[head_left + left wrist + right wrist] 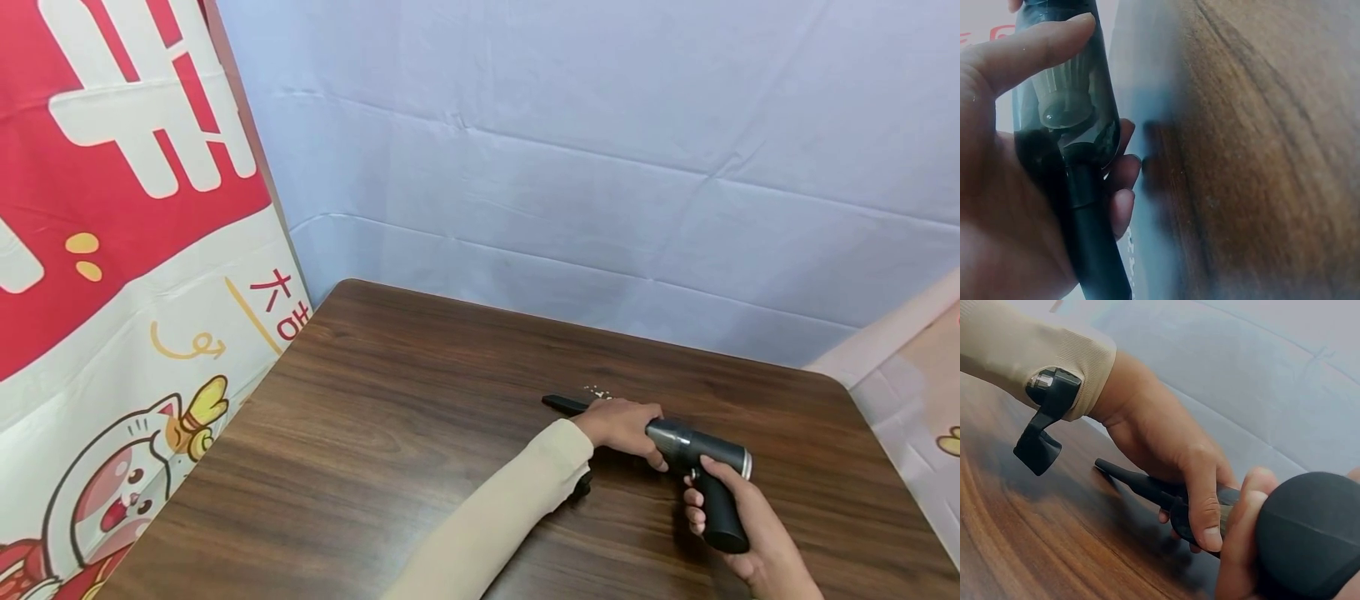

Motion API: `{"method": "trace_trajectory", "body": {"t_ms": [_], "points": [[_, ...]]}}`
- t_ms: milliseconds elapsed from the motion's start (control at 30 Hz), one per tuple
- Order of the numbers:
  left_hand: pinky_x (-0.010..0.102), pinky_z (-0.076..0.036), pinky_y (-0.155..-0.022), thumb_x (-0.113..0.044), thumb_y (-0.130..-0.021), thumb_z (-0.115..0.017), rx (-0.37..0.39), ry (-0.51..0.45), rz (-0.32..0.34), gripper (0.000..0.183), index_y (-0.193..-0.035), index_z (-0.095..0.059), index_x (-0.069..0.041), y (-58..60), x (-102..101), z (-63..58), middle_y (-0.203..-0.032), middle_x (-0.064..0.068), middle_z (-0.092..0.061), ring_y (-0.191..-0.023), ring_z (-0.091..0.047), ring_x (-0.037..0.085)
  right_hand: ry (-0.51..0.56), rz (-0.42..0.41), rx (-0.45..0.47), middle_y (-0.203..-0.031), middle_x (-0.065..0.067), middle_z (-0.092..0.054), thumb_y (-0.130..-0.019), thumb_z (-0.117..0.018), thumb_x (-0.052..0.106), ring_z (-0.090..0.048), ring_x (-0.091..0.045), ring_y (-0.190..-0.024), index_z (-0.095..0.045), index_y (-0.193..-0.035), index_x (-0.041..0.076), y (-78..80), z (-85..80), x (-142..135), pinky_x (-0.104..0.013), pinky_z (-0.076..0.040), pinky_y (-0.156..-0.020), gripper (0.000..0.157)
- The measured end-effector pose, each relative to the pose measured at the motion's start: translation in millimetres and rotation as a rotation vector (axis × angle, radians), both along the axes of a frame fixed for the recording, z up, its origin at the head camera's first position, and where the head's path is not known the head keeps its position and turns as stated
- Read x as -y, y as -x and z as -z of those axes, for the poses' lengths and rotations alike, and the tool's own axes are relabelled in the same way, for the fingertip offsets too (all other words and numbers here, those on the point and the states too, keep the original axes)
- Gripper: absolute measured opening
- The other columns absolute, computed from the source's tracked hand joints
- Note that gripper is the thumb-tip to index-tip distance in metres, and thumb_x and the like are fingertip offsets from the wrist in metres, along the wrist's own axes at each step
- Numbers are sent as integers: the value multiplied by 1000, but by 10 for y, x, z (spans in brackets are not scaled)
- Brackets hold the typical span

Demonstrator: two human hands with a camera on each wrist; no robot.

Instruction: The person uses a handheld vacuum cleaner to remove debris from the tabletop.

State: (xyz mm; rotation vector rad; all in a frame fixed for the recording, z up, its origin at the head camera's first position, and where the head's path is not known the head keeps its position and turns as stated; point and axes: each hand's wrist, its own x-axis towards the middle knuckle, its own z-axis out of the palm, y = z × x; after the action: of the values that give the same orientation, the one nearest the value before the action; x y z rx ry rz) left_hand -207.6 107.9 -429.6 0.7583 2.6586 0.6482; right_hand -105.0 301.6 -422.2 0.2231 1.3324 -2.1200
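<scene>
A black handheld vacuum cleaner (705, 448) is held just over the brown table by both hands. My right hand (750, 521) wraps its handle, whose round butt (1310, 531) fills the right side of the right wrist view. Around the front end curls my left hand (621, 423), its thumb lying across the see-through dust cup (1072, 115), with a pale ribbed filter visible inside. Beyond that hand a narrow black nozzle (562, 405) points left, its tip close over the wood. Pale crumbs (597, 392) lie scattered on the table just behind the nozzle.
The dark wood-grain table (420, 392) has rounded far corners. A pale blue cloth (562, 167) hangs behind it, and a red and white printed banner (135, 275) stands along the left. A black camera mount (1047, 419) sits on my left wrist.
</scene>
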Motion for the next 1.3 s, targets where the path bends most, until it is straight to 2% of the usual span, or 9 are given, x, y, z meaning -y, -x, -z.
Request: {"method": "trace_trajectory", "body": {"t_ms": [367,833,1300], "points": [[23,-41,-65,-53,-80,-82,-13,-2,16,44,-113,-59,-34,13,-65,16,-89,-20,-59,-74,-55,4,21,-17,-20,-80,-1,-58,-112,-36,37,-58,-7,-67,-58,-102,4,-4,16,-54,-23,-52,-61,41],[21,-40,-66,-55,-79,-81,-45,30,47,45,-113,-58,-36,-52,-273,1,-88,-22,-58,-75,-52,0,-14,-31,3,-81,0,-57,-112,-34,41,-57,-7,-69,-59,-102,7,-98,-7,-235,-24,-52,-65,43],[21,-40,-64,-54,-80,-81,-37,32,99,43,-111,-57,-37,-107,-433,17,-87,-23,-56,-72,-52,0,153,-112,46,-85,-3,-57,-112,-26,41,-58,-13,-71,-60,-103,8,-194,28,-399,-29,-52,-72,49]]}}
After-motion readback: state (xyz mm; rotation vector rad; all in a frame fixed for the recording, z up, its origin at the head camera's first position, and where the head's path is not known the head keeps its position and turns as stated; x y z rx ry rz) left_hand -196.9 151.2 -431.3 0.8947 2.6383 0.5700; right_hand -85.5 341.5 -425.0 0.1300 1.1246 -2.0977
